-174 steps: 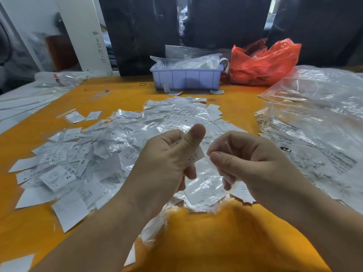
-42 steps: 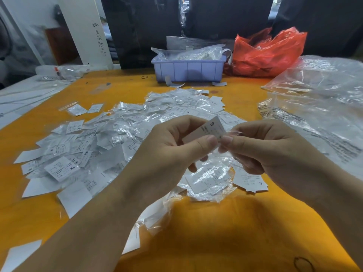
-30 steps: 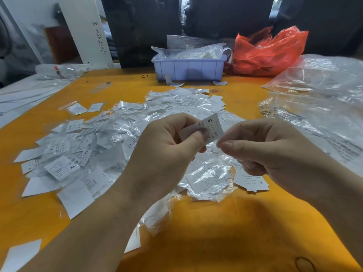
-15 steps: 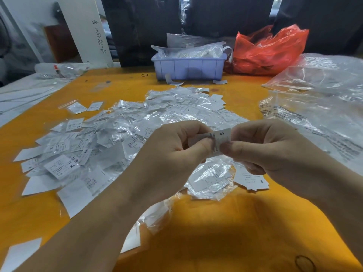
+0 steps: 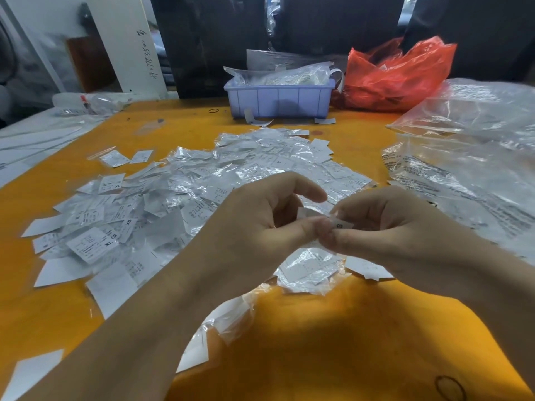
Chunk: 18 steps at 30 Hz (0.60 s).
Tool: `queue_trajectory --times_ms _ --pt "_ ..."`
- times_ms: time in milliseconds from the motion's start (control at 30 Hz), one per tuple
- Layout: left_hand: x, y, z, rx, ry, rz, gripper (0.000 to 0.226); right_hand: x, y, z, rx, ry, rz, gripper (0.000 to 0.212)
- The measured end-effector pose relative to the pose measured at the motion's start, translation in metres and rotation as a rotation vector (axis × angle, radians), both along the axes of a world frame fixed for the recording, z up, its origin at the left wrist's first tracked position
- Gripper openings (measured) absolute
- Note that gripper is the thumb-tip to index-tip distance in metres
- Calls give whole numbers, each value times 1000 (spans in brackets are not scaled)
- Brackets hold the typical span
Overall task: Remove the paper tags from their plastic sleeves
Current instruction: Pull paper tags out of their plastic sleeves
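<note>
Both hands meet above the near edge of the pile on the orange table. The left hand pinches a small tag between thumb and curled fingers, forefinger lifted clear. The right hand pinches the same tag's other end, its "S" mark showing just past the thumb tips. Whether a sleeve still covers it is unclear.

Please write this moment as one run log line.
left hand: pinches tag | right hand: pinches same paper tag | pile of sleeved tags: on table
</note>
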<state>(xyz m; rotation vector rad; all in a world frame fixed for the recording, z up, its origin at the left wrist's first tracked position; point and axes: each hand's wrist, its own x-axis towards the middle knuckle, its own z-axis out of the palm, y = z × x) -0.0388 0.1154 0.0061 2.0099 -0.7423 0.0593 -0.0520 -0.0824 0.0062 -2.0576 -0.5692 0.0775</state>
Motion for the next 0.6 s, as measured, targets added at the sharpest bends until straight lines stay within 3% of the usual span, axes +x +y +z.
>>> queue_trajectory --times_ms 133,267,600 --pt "1 1 1 -117 78 -30 20 2 0 1 18 -25 -24 41" --pt "4 5 3 -174 186 -84 12 3 -3 1 71 6 -22 25" --pt "-1 -8 -7 -269 65 77 17 2 1 -4 120 33 10 25"
